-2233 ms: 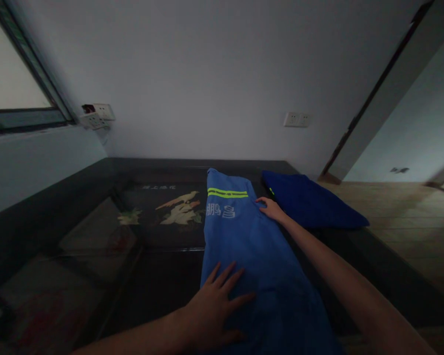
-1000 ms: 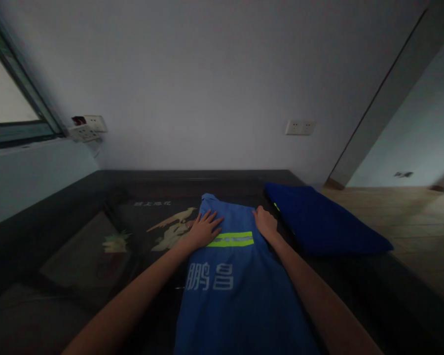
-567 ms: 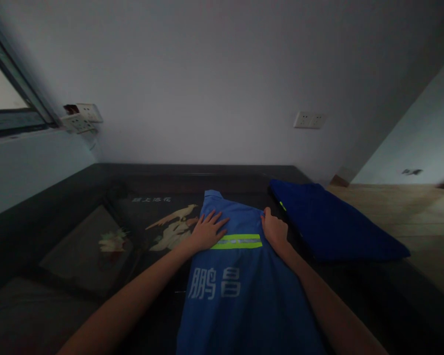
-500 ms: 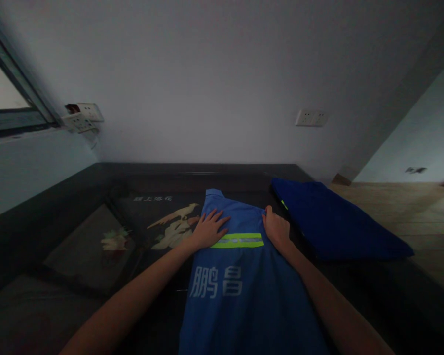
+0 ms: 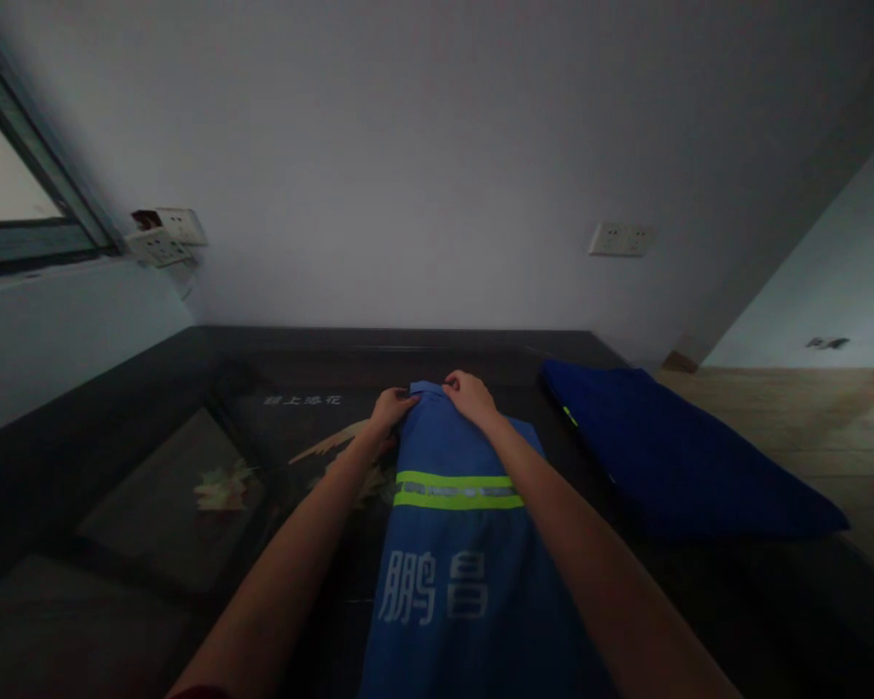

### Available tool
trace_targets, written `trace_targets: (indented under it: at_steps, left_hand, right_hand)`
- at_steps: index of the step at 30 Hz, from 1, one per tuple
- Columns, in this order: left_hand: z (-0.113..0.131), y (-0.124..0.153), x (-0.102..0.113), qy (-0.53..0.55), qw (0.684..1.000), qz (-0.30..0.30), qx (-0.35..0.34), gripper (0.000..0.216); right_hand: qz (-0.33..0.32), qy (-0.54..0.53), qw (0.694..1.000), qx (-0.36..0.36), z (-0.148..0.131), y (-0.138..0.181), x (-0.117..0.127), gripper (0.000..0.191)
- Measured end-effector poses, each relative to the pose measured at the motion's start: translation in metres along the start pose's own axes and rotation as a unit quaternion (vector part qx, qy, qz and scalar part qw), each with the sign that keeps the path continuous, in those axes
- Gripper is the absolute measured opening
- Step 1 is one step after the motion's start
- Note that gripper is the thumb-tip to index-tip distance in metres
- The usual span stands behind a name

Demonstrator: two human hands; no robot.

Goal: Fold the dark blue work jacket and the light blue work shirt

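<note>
A blue work shirt point(image 5: 473, 529) lies on the dark table, with a yellow-green reflective stripe and white lettering facing up. Its collar point(image 5: 427, 389) points toward the wall. My left hand point(image 5: 393, 408) pinches the left side of the collar, fingers closed on the cloth. On the collar's right side, my right hand point(image 5: 470, 393) is closed too, thumb and fingertips gripping the fabric. My right forearm crosses the shirt's right shoulder and hides part of that edge. The lower end of the shirt runs out of view toward me.
A darker blue folded garment point(image 5: 677, 451) lies at the table's right. The black glossy table point(image 5: 291, 364) bears a bird picture and meets the wall point(image 5: 393, 175). Sockets point(image 5: 621, 239) sit on the wall, others point(image 5: 164, 238) near the window at left. Wooden floor point(image 5: 808, 413) shows at right.
My left hand has gone from lying flat on the shirt to pinching the collar's left side. My right hand has left the right shoulder edge and moved left and up to the collar.
</note>
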State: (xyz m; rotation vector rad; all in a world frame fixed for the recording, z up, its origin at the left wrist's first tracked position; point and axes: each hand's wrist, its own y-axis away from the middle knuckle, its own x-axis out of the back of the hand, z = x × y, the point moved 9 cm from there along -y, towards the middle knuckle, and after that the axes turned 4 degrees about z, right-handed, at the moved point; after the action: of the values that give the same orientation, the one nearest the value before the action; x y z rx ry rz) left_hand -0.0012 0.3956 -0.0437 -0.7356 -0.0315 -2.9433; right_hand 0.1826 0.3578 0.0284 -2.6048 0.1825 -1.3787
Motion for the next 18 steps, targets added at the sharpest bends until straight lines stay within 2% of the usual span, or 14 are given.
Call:
trace_targets:
  at_steps: [5, 9, 11, 15, 18]
  left_hand:
    - [-0.003, -0.001, -0.010, 0.092, 0.995, -0.039, -0.003, 0.044]
    - [0.001, 0.003, -0.013, 0.168, 0.984, -0.067, -0.003, 0.042]
    - [0.005, 0.008, -0.021, 0.236, 0.964, -0.118, 0.021, 0.035]
    - [0.015, 0.027, -0.042, 0.349, 0.899, -0.247, 0.095, 0.029]
    - [0.021, 0.032, -0.044, 0.366, 0.887, -0.263, 0.102, 0.038]
  right_hand:
    - [0.014, -0.056, 0.998, -0.035, 0.008, -0.024, -0.031, 0.028]
    - [0.007, -0.119, 0.992, -0.030, 0.022, -0.030, -0.041, 0.028]
    - [0.000, -0.156, 0.987, -0.031, 0.029, -0.031, -0.043, 0.026]
    - [-0.028, -0.228, 0.973, -0.035, 0.036, -0.029, -0.047, 0.026]
    - [-0.067, -0.321, 0.943, -0.053, 0.039, -0.024, -0.051, 0.030]
